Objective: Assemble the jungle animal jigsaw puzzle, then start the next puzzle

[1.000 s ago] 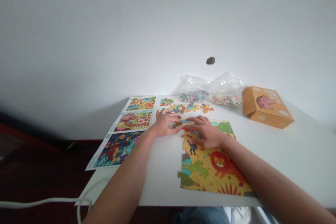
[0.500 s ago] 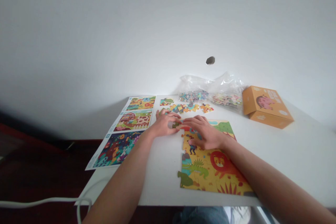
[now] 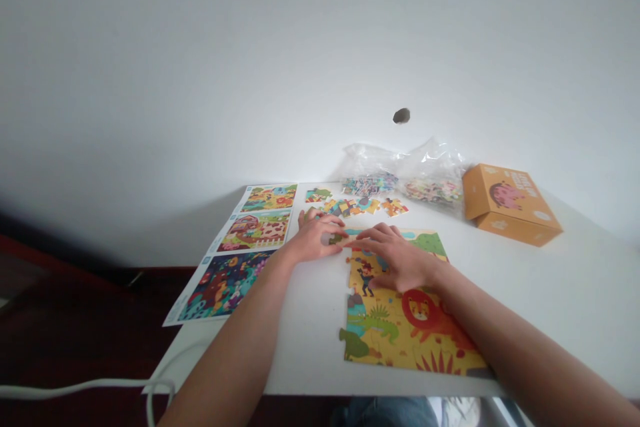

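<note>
Table: white tabletop (image 3: 575, 307) held an orange cardboard box (image 3: 510, 207) and clear plastic bags (image 3: 405, 170).
Left hand (image 3: 313, 240): curled shut on a small green jigsaw piece (image 3: 337, 237).
Right hand (image 3: 400, 263): lay open on a yellow lion jigsaw puzzle (image 3: 405, 340).

A plain white wall (image 3: 320, 60) fills the upper part of the view. Its matte surface is unbroken except for one small dark mark (image 3: 401, 116) above the rear edge of the white worktop (image 3: 575, 320). Soft, even light falls on the wall, brightest above the worktop and dimming toward the lower left corner. A dark red floor (image 3: 75, 340) shows at lower left, beyond the worktop's left edge. A white cable (image 3: 75, 388) crosses this area and curves down near the worktop's front left corner.
</note>
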The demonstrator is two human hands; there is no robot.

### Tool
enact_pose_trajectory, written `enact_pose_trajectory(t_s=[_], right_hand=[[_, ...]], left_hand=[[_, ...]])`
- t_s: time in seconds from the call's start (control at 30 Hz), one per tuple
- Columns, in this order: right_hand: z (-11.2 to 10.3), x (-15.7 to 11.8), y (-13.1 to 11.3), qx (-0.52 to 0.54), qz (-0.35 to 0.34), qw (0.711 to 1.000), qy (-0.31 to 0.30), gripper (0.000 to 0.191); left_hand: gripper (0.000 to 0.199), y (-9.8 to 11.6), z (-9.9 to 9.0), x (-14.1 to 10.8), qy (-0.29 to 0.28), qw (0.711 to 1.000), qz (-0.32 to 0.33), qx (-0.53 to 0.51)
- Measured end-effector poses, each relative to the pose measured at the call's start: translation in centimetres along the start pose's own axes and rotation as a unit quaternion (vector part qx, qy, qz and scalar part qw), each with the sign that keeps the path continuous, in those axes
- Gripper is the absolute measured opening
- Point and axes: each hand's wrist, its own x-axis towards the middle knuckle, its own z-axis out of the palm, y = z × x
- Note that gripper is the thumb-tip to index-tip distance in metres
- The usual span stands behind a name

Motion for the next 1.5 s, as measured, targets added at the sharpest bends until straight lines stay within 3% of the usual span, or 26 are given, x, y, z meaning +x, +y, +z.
enact_pose_trajectory(t_s=[0.13,0.57,0.67,0.77,0.83,1.0,1.37,1.5], right_hand=[[-0.4,-0.5,1.4,-0.022,0.040,0.998,-0.034,0.067],[-0.8,-0.6,2.2,-0.004,0.041,0.998,-0.054,0.067],[-0.8,-0.5,2.1,-0.002,0.039,0.998,-0.053,0.068],[-0.7,-0.5,2.1,-0.005,0.038,0.998,-0.053,0.067],[-0.7,-0.6,2.1,-0.006,0.037,0.998,-0.050,0.065],[-0.6,-0.6,2.2,0.001,0.035,0.998,-0.043,0.065],[-0.6,-0.6,2.2,-0.001,0.032,0.999,-0.039,0.065],[-0.4,-0.5,2.2,0.001,0.029,0.999,-0.019,0.052]], left_hand=[[0.026,0.1,0.1,0.0,-0.005,1.000,0.010,0.003],[0.029,0.3,0.2,0.1,-0.012,1.000,0.025,-0.002],[0.026,0.1,0.2,0.1,0.018,0.999,0.035,-0.011],[0.027,0.0,0.1,0.2,0.095,0.993,0.058,-0.040],[0.028,0.1,0.1,0.2,0.117,0.990,0.067,-0.045],[0.017,0.4,0.6,0.3,0.055,0.996,0.060,-0.022],[0.025,0.4,1.4,0.8,0.103,0.992,0.073,-0.005],[0.024,0.2,1.9,1.2,0.110,0.990,0.093,-0.009]])
